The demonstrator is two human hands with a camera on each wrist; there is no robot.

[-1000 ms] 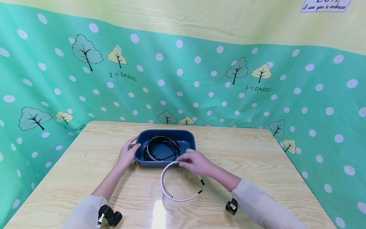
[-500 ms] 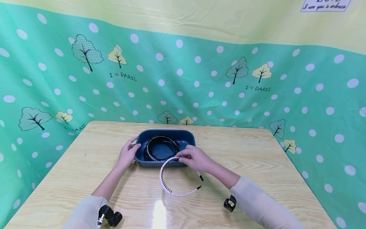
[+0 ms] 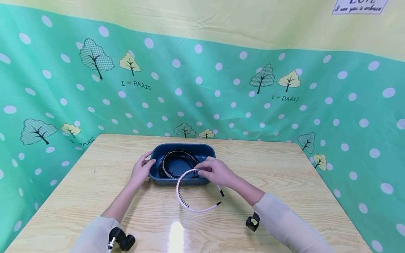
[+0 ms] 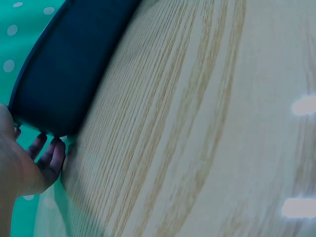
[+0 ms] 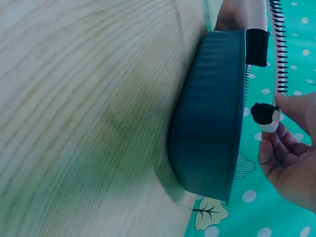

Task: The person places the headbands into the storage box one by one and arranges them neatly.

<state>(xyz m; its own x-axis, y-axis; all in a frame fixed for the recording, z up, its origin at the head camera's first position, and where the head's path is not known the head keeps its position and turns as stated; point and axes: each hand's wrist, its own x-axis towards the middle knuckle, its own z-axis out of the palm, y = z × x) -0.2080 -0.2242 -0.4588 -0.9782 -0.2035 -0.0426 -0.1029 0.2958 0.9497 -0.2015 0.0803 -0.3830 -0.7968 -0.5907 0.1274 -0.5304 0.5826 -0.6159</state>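
Note:
My right hand (image 3: 218, 171) pinches a white headband (image 3: 199, 211) with dark inner teeth and black tips, near the middle of its arc. The band hangs in front of the blue box (image 3: 171, 182), its upper part overlapping the box's front rim. Its black-tipped ends point to the right. My left hand (image 3: 141, 170) holds the box's left end, thumb at the rim and fingers outside; in the left wrist view the fingers (image 4: 55, 155) curl against the wall. Inside the box lie several black headbands (image 3: 181, 150), one with a shiny, silvery edge, nested together on the left side.
The box stands on a light wood table (image 3: 269, 165), toward its back edge. Behind hangs a green polka-dot cloth (image 3: 218, 88) with trees printed on it. Black wrist cameras hang below both sleeves, the left one (image 3: 123, 240) low over the table.
My right hand has moved slightly up and back toward the box, carrying the white headband with it. The left hand and the box stay in place.

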